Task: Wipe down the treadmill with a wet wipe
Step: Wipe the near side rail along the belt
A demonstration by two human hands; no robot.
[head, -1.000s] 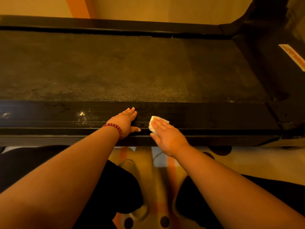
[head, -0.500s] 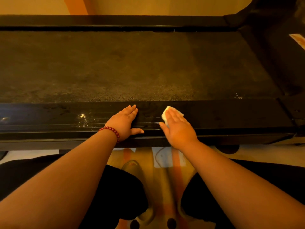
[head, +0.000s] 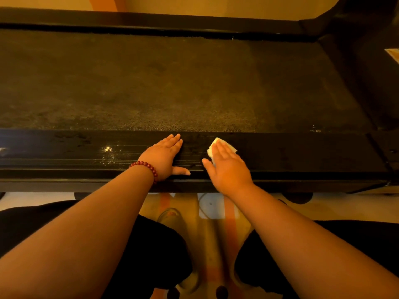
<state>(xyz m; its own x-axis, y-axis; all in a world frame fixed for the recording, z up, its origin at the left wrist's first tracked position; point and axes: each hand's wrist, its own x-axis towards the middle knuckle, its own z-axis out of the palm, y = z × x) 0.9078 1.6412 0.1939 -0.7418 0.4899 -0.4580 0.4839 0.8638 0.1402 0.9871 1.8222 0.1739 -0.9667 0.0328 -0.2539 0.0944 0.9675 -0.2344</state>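
Left hand [head: 164, 156]: you rest it flat on the near rail [head: 302, 156].
Right hand [head: 227, 167]: your straight fingers press the wipe [head: 229, 146] on that rail.
Belt [head: 172, 83]: just beyond.

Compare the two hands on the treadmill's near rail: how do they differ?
The right hand presses a white wet wipe beneath it; the left hand rests bare on the side rail. The left wrist wears a red bead bracelet; the right wrist wears none. Both hands lie flat, palm down, on the same rail.
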